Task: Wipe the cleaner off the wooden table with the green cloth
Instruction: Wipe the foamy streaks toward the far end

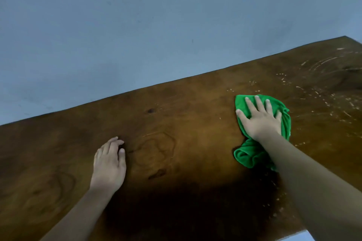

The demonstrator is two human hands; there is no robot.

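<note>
A brown wooden table [176, 123] fills the lower half of the view, its far edge running up to the right. My right hand [260, 119] lies flat with spread fingers on top of a crumpled green cloth [248, 154], pressing it against the tabletop right of centre. White streaks and specks of cleaner [321, 76] cover the wood to the right of the cloth and beyond it. My left hand [109, 164] rests on the bare wood at the left, fingers lightly curled, holding nothing.
A blue-grey wall [137, 35] rises directly behind the table's far edge. The table's near right corner shows at the bottom right, with a pale floor [305, 237] below it. My own shadow darkens the wood between my arms.
</note>
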